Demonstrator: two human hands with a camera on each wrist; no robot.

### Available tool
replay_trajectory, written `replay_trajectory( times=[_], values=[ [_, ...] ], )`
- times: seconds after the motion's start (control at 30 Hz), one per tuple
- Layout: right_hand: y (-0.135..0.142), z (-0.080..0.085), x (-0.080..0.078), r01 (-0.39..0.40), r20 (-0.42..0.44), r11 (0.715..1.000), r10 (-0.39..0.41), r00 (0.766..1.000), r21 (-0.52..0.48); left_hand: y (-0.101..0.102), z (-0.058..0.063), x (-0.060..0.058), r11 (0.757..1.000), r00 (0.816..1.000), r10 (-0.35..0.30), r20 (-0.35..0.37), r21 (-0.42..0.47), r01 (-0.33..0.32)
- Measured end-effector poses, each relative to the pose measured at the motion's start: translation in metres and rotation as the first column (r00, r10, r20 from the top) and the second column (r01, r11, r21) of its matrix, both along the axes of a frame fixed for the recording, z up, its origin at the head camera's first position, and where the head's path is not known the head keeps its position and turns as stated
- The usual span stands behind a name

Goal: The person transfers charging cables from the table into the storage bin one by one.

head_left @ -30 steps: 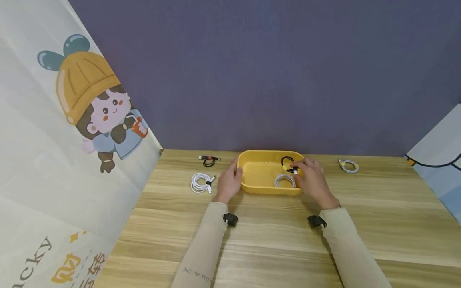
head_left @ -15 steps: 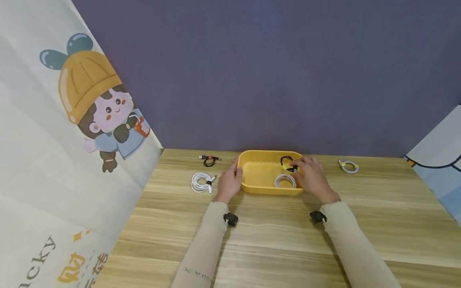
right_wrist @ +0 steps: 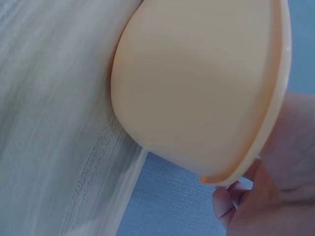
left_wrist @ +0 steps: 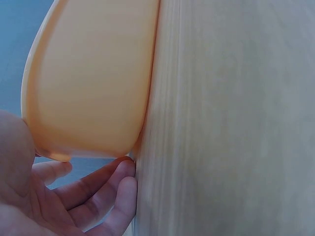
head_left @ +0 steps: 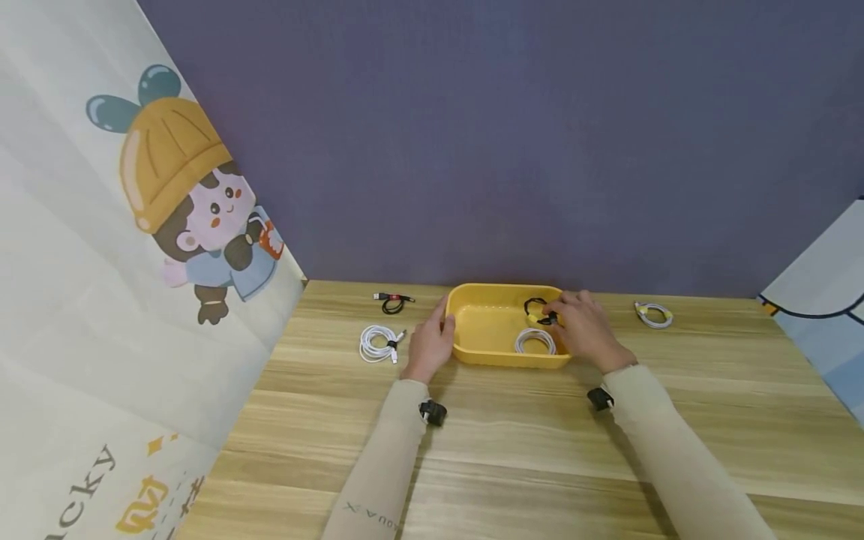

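A yellow plastic tray [head_left: 481, 358] stands on the wooden table near its back edge. My left hand [head_left: 430, 346] holds the tray's left end, thumb at the rim and fingers along the outside; in the left wrist view the fingertips [left_wrist: 127, 169] reach down beside the end wall. My right hand [head_left: 586, 328] reaches over the right end and pinches a coiled black USB cable [head_left: 536, 304] with a yellow tie, low inside the tray. In the right wrist view the outer wall hides that cable. In front of it lies a coiled white cable [head_left: 535, 342], in the tray's right half.
On the table left of the tray are a small black cable with a red tie [head_left: 394, 302] and a coiled white cable with a black tie [head_left: 380, 344]. A whitish cable with yellow ties [head_left: 653, 315] lies at the right. A dark blue panel [head_left: 499, 150] rises behind.
My right hand has shifted slightly, and the black cable's plug, plain to see earlier, is now mostly covered by the fingers. The left hand keeps its place on the tray.
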State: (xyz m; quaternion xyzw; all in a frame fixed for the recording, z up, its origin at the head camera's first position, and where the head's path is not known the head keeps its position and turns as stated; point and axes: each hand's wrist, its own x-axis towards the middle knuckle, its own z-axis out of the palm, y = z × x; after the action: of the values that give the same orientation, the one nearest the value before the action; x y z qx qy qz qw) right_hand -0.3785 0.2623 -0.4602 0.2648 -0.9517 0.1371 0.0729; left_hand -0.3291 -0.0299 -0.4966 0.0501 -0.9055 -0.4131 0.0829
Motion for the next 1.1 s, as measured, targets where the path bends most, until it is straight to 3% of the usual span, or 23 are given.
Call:
replay_trajectory(
  times=[0.1, 0.6, 1.1],
  values=[
    [-0.009, -0.004, 0.026, 0.027, 0.001, 0.999, -0.027, 1.000, 0.022, -0.011, -0.002, 0.015, 0.999, 0.999, -0.049, 0.005, -0.005, 0.049],
    [-0.041, -0.012, 0.092, 0.144, 0.045, 0.985, -0.149, 0.988, 0.095, -0.040, -0.007, 0.053, 0.988, 0.988, -0.154, 0.011, -0.014, 0.154],
    [-0.045, -0.014, 0.090, 0.161, 0.104, 0.971, -0.182, 0.978, 0.178, -0.041, -0.007, 0.053, 0.989, 0.989, -0.149, 0.014, -0.022, 0.149]
  ],
)
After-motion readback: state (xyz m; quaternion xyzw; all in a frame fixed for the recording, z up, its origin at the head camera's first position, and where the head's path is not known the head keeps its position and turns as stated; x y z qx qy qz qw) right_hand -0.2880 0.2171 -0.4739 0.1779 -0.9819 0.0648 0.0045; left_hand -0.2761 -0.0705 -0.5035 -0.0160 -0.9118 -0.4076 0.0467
